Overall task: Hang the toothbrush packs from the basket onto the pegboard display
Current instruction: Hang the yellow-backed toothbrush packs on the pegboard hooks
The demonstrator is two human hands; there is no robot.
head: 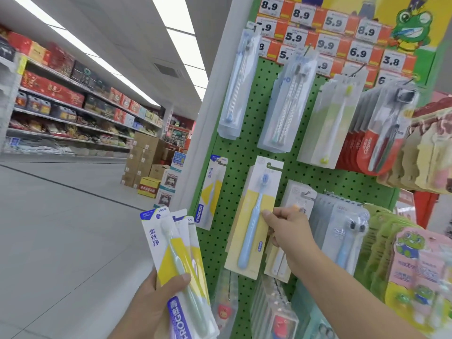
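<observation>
My left hand (pixel 156 304) grips a fan of several white, yellow and blue Frog toothbrush packs (pixel 171 253) at the lower middle, held upright to the left of the green pegboard (pixel 315 172). My right hand (pixel 286 228) pinches the right edge of a cream and yellow pack with a blue toothbrush (pixel 254 216); that pack lies against the pegboard with its top slot at a hook. One more Frog pack (pixel 210 192) hangs at the board's left edge. No basket is in view.
Other toothbrush packs hang in rows above (pixel 283 104) and to the right (pixel 342 231), with orange price tags (pixel 325 30) on top. A white post (pixel 208 113) borders the board. A tiled aisle, stocked shelves (pixel 61 99) and stacked cartons (pixel 144 162) lie to the left.
</observation>
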